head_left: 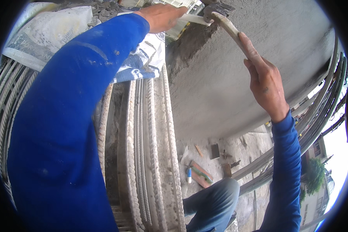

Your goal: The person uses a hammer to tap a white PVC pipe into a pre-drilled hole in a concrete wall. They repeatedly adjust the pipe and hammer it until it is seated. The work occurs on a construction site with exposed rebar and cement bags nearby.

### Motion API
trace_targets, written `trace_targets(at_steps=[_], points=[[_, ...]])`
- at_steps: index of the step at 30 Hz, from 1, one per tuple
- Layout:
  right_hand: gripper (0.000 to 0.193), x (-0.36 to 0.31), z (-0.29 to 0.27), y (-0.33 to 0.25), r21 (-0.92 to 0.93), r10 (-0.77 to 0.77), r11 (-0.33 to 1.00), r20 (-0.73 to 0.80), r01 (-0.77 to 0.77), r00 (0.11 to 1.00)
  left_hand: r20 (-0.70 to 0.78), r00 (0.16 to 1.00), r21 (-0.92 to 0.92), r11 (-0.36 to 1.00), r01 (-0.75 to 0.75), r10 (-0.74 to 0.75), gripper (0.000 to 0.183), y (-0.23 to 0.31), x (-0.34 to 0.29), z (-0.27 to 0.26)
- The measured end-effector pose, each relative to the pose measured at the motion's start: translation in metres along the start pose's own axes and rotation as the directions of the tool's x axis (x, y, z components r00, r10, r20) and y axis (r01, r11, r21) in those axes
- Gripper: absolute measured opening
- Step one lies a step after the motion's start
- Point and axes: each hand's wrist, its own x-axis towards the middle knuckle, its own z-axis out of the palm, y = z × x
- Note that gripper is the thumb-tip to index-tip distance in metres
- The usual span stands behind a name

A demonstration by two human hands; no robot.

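Note:
My right hand (267, 83) is wrapped round the pale wooden handle of a hammer (229, 27), its index finger lying along the handle. The metal head is up at the top of the view, beside the rough edge of a grey plastered wall (220, 89). My left hand (162, 17) reaches far forward, closed on one end of a short whitish bar (195, 18). The bar's other end meets the hammer head or lies just behind it; I cannot tell which. Its exact kind does not show. Under my left forearm lies a white and blue woven sack (143, 58).
Long ribbed steel bars (152, 116) run lengthwise beneath my left arm, with more (7, 92) at the far left. Grey rubble (106, 11) lies at the top. On the ground below are a float (201, 174) and a blue-and-white bottle (189, 174). Dark pipes (321, 104) curve along the right.

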Motion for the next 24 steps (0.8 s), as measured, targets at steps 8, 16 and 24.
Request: trace_targets(at_steps=[8, 16, 24], points=[[0.073, -0.008, 0.012, 0.001, 0.088, 0.027, 0.996, -0.115, -0.017, 0.993, -0.111, 0.986, 0.107, 0.987, -0.116, 0.128, 0.038, -0.005, -0.001, -0.003], [0.071, -0.009, 0.018, -0.004, 0.022, -0.076, 0.996, -0.299, 0.086, 0.951, -0.068, 0.993, 0.137, 0.987, -0.090, 0.100, 0.033, 0.000, -0.002, -0.011], [0.069, -0.006, 0.020, -0.013, 0.089, -0.069, 0.990, -0.344, 0.106, 0.936, -0.116, 0.984, 0.129, 0.985, -0.118, 0.133, 0.036, -0.003, -0.004, -0.007]])
